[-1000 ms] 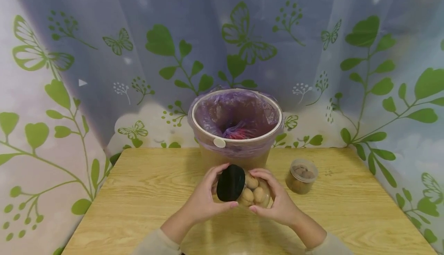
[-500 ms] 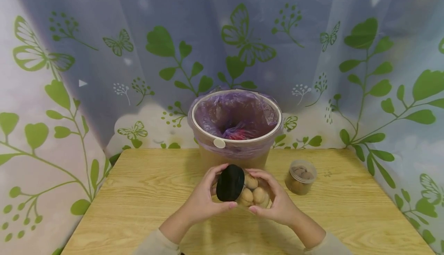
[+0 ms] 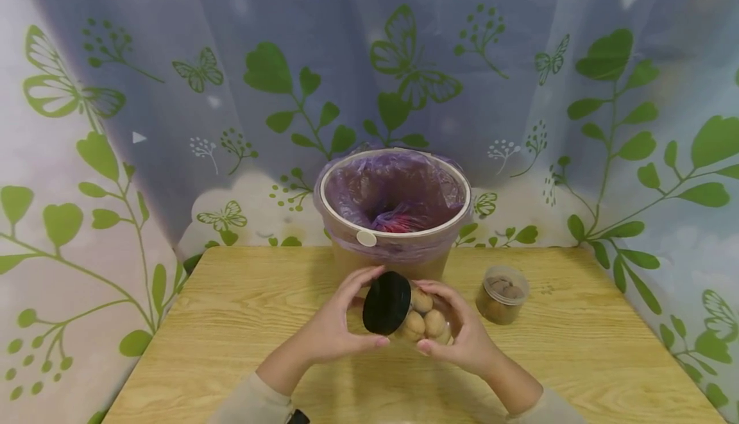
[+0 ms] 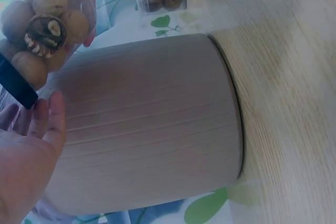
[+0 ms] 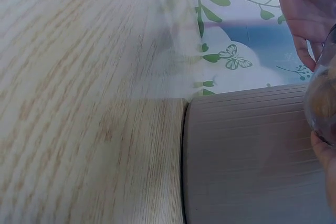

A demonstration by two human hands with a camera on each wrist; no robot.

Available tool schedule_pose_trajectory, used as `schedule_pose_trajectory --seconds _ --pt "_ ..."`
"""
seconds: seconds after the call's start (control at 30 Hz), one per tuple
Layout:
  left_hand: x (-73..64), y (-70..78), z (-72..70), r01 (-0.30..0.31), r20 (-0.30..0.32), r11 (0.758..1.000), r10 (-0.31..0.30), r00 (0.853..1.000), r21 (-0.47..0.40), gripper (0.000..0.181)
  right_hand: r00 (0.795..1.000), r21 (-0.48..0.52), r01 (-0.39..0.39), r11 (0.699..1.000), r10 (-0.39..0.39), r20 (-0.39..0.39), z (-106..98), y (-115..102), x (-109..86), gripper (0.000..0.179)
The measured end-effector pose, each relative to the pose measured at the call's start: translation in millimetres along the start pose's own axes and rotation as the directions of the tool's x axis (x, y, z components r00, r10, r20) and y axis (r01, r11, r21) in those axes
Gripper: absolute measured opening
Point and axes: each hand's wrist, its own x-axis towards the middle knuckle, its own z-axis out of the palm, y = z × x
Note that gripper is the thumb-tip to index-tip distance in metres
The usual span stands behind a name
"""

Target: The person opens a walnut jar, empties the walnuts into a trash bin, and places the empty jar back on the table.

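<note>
In the head view a clear jar of walnuts [image 3: 424, 321] lies tilted in the air before the bin, its black lid [image 3: 387, 303] at the left end. My right hand [image 3: 464, 334] grips the jar's body from the right. My left hand [image 3: 337, 321] is spread around the lid, thumb below and fingers behind, with a gap between palm and lid. In the left wrist view the left fingers [image 4: 55, 119] are loosely extended by the lid's edge, and a cracked walnut [image 4: 46, 35] shows through the jar. The left thumb is hidden there.
A bin [image 3: 395, 260] lined with a purple bag stands behind the hands, something reddish inside. To the right sits a small clear tub [image 3: 501, 296] of brown nuts. The wooden table [image 3: 242, 321] ends against a patterned curtain [image 3: 323, 39].
My left hand has loosened and shifted slightly left, its thumb now apart from the lid. The jar and lid have moved a little right. The right hand keeps its grip.
</note>
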Motion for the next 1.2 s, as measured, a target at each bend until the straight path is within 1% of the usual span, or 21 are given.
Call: schedule_pose_trajectory --seconds 0.3,0.53,0.83,1.0,1.2 --pt "-0.2 0.3 -1.2 0.027 0.008 0.998 -0.028 1.000 0.048 0.093 1.000 0.015 0.004 1.000 -0.005 0.015 0.5 0.9 1.1 0.083" --pt "-1.1 0.9 1.7 0.031 -0.026 0.997 -0.029 0.999 0.070 0.091 1.000 -0.001 0.019 1.000 -0.019 0.011 1.3 1.4 1.6 0.083" --pt "-1.9 2.2 6.8 0.031 -0.073 0.993 -0.023 0.997 0.111 0.087 0.998 -0.039 0.058 0.998 -0.057 0.019 -0.5 2.4 2.2 0.081" --pt "-2.8 4.3 9.6 0.074 -0.097 0.991 -0.063 0.993 0.112 0.084 0.997 -0.061 0.077 0.995 -0.076 0.023 -1.1 3.6 2.8 0.080" --pt "-3.5 7.9 14.0 0.133 -0.140 0.985 -0.116 0.983 0.113 0.082 0.994 -0.092 0.107 0.990 -0.105 0.028 0.0 5.4 2.6 0.076"
